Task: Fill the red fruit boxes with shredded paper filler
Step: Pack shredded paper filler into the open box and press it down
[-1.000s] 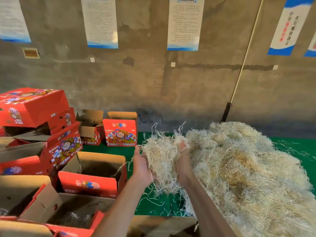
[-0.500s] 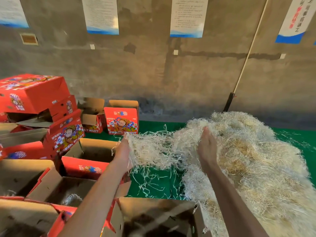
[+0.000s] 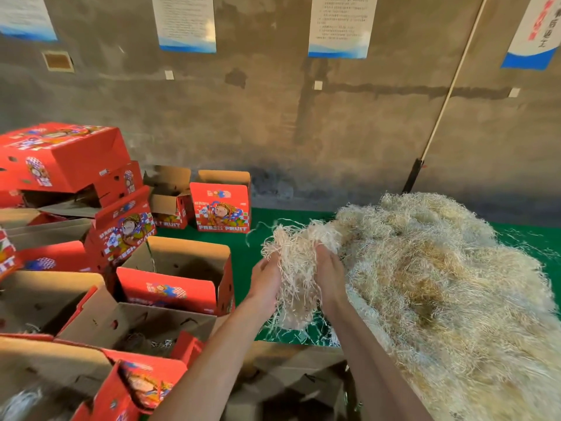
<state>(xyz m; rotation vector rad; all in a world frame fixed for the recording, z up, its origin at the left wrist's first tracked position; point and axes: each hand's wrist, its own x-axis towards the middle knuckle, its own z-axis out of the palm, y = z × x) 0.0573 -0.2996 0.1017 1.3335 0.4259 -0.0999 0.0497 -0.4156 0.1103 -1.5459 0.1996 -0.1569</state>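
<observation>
- L hand + R hand, frame centre, both gripping one paper wad; touching big filler pile at right
- open red box lower left, apart from wad

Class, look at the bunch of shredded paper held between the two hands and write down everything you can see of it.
The bunch of shredded paper is a loose tangle of thin, pale cream strips, crinkled and springy-looking. It sits pressed between the left hand and the right hand, above the green surface. Strands stick up above the fingers and hang in a ragged tail below the palms. Its right side still merges with the big pile.
</observation>
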